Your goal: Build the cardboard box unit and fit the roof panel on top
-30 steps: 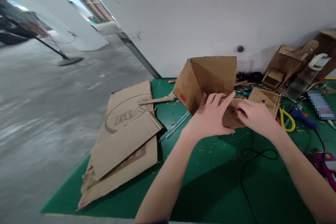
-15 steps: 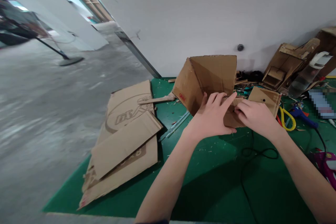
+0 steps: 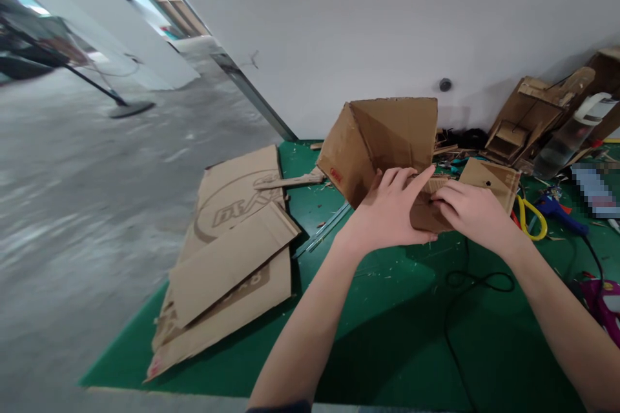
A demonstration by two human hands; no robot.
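Observation:
A brown cardboard box structure [image 3: 397,129] with tall upright walls stands on the green table near the white partition. My left hand [image 3: 387,210] spans its low front part, a small cardboard section [image 3: 422,210], with the thumb stretched along the near side and the fingers over the far side. Against the right of that section, my right hand [image 3: 467,210] is closed, its fingertips pinched at the cardboard face. Whatever sits between those fingertips is hidden. Just behind the right hand rests a cardboard piece with a round hole [image 3: 501,184].
Flat cardboard sheets [image 3: 227,258] lie at the left, beside clear thin sticks [image 3: 327,229]. To the right are yellow-handled scissors [image 3: 535,219], a blue glue gun [image 3: 557,210], a bottle [image 3: 562,142] and a phone [image 3: 595,190]. A black cable [image 3: 450,335] crosses the table in front.
My right hand has shifted very slightly to the left at the small cardboard section. The left hand keeps its hold, and the view has tilted a little.

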